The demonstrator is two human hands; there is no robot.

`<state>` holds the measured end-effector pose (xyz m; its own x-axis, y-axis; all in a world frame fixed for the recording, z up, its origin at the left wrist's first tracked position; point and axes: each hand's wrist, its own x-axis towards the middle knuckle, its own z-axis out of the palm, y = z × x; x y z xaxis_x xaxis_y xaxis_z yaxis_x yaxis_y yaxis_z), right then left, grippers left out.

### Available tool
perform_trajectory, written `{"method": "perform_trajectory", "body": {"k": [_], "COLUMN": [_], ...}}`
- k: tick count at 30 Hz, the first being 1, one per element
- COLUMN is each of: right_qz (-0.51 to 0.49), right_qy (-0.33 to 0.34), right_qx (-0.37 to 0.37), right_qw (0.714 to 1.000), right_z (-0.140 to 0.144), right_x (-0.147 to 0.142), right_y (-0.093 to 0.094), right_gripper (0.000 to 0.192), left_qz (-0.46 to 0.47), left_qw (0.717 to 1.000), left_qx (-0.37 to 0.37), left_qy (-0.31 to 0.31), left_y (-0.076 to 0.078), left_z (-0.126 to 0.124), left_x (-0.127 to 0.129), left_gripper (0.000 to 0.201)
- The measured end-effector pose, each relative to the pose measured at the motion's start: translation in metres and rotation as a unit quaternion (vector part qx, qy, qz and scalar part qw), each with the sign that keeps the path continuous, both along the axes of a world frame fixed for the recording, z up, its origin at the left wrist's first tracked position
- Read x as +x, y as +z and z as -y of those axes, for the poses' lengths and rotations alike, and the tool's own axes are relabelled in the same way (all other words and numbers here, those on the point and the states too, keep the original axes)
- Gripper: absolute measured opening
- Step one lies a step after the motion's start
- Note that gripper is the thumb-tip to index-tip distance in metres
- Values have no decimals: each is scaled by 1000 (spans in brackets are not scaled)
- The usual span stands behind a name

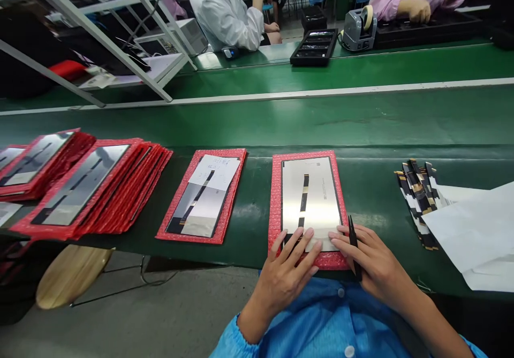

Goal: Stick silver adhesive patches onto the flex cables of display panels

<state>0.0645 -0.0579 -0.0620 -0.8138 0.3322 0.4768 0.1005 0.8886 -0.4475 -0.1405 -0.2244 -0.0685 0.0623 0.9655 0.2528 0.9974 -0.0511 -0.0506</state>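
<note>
Red stack (92,186) left, strips (417,197) right

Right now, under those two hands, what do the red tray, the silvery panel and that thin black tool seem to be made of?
The red tray looks like bubble-textured plastic or foam: its border is dimpled. The silvery panel looks like brushed metal or metallised film, with a dull sheen and soft reflections. The thin black tool, held in the right hand, looks like matte plastic or coated metal; I cannot tell which. The left hand presses on the panel's near edge.
</note>
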Motion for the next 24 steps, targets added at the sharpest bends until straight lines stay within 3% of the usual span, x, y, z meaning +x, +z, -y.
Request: {"method": "perform_trajectory", "body": {"k": [4,9,11,13,17,21,24], "right_qz": [50,31,13,-6,-49,-71,-56], "right_qy": [20,15,9,-4,-60,-129,-179], "right_qx": [-13,-24,-35,-50,-85,-123,-150], "right_qw": [998,999,999,999,993,981,971], "right_z": [-2,-2,-2,-1,0,-1,-3], "right_x": [6,6,4,1,-4,-5,-5], "right_y": [-11,-16,-16,-15,-9,-10,-15], "right_gripper": [76,66,62,59,54,53,56], "left_qz": [-29,14,37,60,124,167,163], "left_qw": [999,1000,998,990,951,934,934], "left_qx": [10,17,26,48,109,127,139], "left_qy": [-11,-8,35,116,262,289,285], "left_y": [4,14,17,18,12,1,-5], "left_z": [-1,0,-2,-7,-28,-53,-63], "left_x": [0,0,-4,-14,-45,-69,-73], "left_gripper": [50,54,54,51,44,39,33]}}
